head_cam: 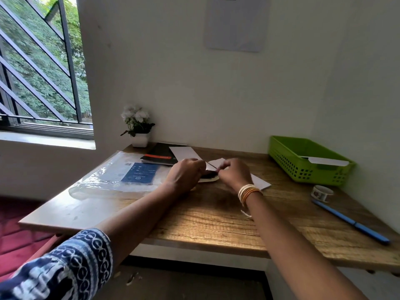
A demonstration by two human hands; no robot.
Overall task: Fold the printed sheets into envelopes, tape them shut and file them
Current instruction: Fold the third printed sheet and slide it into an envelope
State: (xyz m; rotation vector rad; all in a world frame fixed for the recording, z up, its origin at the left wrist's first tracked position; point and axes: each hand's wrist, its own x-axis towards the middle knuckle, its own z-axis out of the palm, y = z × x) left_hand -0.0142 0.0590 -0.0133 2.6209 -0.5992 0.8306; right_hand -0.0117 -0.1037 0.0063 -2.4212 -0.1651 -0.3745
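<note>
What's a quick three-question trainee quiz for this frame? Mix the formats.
1. True or false: the green basket already holds a white folded paper.
2. Which lies nearest the blue pen? A) potted plant B) tape roll C) plastic sleeve
3. Fill in: both hands work on a ____ at the desk's middle.

Key: 1 true. 2 B, the tape roll sits just beyond the pen's far end. 3 sheet: the left hand and right hand pinch the printed sheet on the wooden desk.
</note>
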